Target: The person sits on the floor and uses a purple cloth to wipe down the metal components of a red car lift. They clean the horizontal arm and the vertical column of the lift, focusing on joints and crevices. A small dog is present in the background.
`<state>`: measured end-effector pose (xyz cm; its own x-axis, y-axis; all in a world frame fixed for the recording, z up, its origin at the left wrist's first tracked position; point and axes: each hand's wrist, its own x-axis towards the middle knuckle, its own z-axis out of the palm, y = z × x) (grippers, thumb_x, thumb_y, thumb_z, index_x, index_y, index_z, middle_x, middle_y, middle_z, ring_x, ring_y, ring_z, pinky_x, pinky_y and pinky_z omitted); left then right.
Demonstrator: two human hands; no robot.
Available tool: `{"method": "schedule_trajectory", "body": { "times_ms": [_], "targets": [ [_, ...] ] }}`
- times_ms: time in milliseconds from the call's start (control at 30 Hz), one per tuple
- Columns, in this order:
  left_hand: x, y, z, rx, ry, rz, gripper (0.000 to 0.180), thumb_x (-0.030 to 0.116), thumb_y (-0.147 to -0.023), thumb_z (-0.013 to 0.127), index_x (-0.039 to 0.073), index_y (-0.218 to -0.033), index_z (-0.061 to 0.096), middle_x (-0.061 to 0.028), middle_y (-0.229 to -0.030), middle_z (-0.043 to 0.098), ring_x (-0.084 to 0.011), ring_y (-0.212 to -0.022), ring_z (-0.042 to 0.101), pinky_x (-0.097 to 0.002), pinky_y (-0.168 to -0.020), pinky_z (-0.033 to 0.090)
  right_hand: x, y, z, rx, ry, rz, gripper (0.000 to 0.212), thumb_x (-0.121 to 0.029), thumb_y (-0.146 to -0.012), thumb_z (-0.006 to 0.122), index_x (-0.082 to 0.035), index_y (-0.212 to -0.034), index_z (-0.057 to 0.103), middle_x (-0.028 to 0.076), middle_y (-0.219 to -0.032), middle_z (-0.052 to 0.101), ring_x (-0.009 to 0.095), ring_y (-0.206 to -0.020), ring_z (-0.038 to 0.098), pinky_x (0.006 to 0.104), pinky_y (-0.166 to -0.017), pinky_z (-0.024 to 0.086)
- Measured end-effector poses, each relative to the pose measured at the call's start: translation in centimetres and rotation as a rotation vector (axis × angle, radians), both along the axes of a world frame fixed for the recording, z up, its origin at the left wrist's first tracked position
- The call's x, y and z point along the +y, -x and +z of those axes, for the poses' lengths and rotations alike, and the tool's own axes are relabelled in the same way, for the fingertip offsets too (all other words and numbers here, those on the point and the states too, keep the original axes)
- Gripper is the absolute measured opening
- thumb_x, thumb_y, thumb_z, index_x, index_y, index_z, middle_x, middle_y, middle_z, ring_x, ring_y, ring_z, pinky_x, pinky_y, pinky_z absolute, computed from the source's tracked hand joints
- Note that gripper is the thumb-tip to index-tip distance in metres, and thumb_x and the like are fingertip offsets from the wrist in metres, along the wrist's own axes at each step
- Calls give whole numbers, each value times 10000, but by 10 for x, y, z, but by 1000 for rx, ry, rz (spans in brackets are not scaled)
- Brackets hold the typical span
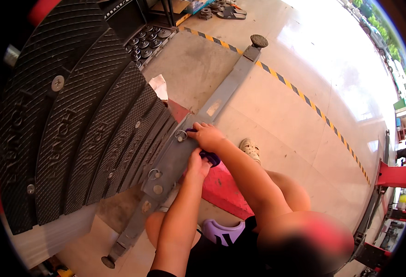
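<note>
Grey arm (170, 156) lay slantwise across mid-view, rings on its upper face, a round pad (259, 41) at the far end. Right hand (208, 137) reached over the arm's edge, fingertips just beside the upper ring (181, 135); a purple end (191, 130) showed by them. Could not tell whether its fingers were closed on that or only resting there. Left hand (198, 162) sat just nearer the body, fingers curled and, it seemed, clamped on a purple loop (213, 159) at the arm's right side. Whether loop and end were one piece — hidden by the hands.

Step, as I judged it: both hands working the purple item next to the upper ring. The next move called for a steady left grip and room for the right fingertips past that ring. Lower ring (155, 174) stood apart from both hands.

Around: black ribbed panel (90, 120) crowded the arm's left side — the main obstacle, I thought. Red base (226, 188) lay under the hands, lilac plastic (213, 227) between the legs. Pale paper (158, 86) beside the panel; metal discs (144, 45) farther up; striped tape (300, 92) across the floor (281, 124).
</note>
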<state>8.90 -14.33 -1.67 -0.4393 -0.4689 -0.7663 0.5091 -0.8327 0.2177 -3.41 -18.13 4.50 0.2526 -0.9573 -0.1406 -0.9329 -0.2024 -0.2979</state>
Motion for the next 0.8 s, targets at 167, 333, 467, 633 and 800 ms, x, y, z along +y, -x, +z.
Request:
{"method": "schedule_trajectory", "body": {
  "times_ms": [167, 333, 467, 633, 800],
  "targets": [
    [-8, 12, -2, 107, -62, 112, 307, 326, -1008, 508, 109, -1218, 570, -73, -1192, 614, -230, -1110, 584, -424, -965, 474, -29, 9, -10, 119, -34, 264, 353, -233, -923, 557, -282, -1255, 664, 63, -1193, 573, 266, -1107, 590, 411, -946, 457],
    [-32, 28, 32, 109, -59, 82, 318, 344, -1023, 491, 120, -1234, 569, -72, -1199, 606, -245, -1141, 562, -418, -999, 449, -46, 50, -2, 141, 30, -5, 345, -210, -902, 583, -258, -1234, 664, 72, -1196, 585, 277, -1108, 602, 423, -924, 470],
    [-32, 37, 18, 69, 10, -20, 319, 347, -1022, 505, 127, -1246, 562, -67, -1212, 599, -235, -1156, 551, -399, -1023, 435, -37, 56, -23, 152, -18, -285, 343, -183, -886, 586, -174, -1223, 648, 96, -1152, 584, 299, -1067, 620, 437, -862, 499],
    [-29, 15, -30, -9, 59, 9, 388, 353, -1026, 501, 95, -1314, 533, -86, -1243, 592, -221, -1158, 557, -383, -1022, 452, -42, 10, -28, 72, 127, -308, 330, -177, -902, 563, -103, -1214, 640, 105, -1118, 586, 298, -980, 638, 431, -809, 509],
    [-7, 6, -23, -54, 307, -48, 426, 295, -1042, 344, 61, -1336, 547, -96, -1324, 587, -187, -1213, 554, -352, -1004, 464, -34, -36, -38, 275, 15, -316, 262, -157, -909, 551, -21, -1101, 664, 111, -1117, 598, 274, -947, 637, 415, -786, 503]
  ]
}}
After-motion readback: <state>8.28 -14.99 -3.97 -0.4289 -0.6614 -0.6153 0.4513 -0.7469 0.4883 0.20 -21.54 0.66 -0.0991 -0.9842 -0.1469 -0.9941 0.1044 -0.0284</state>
